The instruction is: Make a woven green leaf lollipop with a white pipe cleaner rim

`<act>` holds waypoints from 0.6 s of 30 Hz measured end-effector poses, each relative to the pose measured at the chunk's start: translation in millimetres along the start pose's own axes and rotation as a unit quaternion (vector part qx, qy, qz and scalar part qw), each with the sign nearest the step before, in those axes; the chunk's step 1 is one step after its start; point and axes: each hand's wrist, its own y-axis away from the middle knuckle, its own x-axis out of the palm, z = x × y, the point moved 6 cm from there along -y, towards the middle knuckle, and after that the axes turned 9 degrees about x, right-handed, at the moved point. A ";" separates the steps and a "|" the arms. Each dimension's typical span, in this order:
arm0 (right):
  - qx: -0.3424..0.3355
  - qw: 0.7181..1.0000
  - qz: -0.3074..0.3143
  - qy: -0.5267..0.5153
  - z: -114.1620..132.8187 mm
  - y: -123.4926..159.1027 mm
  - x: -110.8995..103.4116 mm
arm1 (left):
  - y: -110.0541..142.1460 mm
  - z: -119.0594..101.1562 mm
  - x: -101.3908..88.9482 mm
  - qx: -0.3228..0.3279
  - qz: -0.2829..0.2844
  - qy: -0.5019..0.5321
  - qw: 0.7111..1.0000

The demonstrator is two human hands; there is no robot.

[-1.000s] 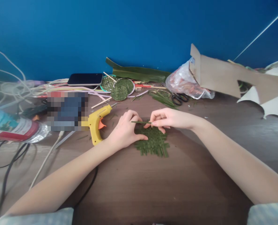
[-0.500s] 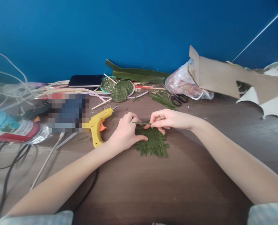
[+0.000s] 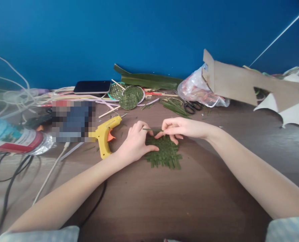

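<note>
Head view: the left hand (image 3: 139,141) rests at the left side of a flat, green mat woven from leaf strips (image 3: 164,153), its thumb spread well apart from its curled fingers and laid on the weave, probably to keep the loose piece from sliding on the brown, wood-grained worktop (image 3: 164,201). The mat lies flat between the two hands, its lower edge fringed with strip ends. Above its far edge, the right hand (image 3: 176,129) is closed to a narrow pinch on a thin, dark green leaf strip (image 3: 151,129), held near one end, seemingly so that the rest stays free and easy to steer; whether the free end touches the left fingers, I cannot tell. A yellow glue gun with an orange trigger (image 3: 105,134) lies on its side just beyond the left forearm, and scissors with black handles (image 3: 192,107) lie past the right hand, both apparently set aside to leave room around the weave. Compared with half a second ago, the strip sits slightly higher, while the mat and left hand look unchanged.
</note>
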 end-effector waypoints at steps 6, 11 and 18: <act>-0.024 0.997 -0.050 -0.059 -3.0 -1.2 -10.3 | 0.0 -1.9 -0.3 0.000 0.003 0.005 1.000; 0.006 0.993 -0.114 -0.024 -4.4 2.9 -22.5 | 0.5 -3.3 -0.7 0.009 0.003 -0.007 1.000; 0.055 0.994 -0.067 0.065 -10.4 8.9 -25.9 | 1.0 -3.2 -1.2 0.021 -0.008 -0.011 1.000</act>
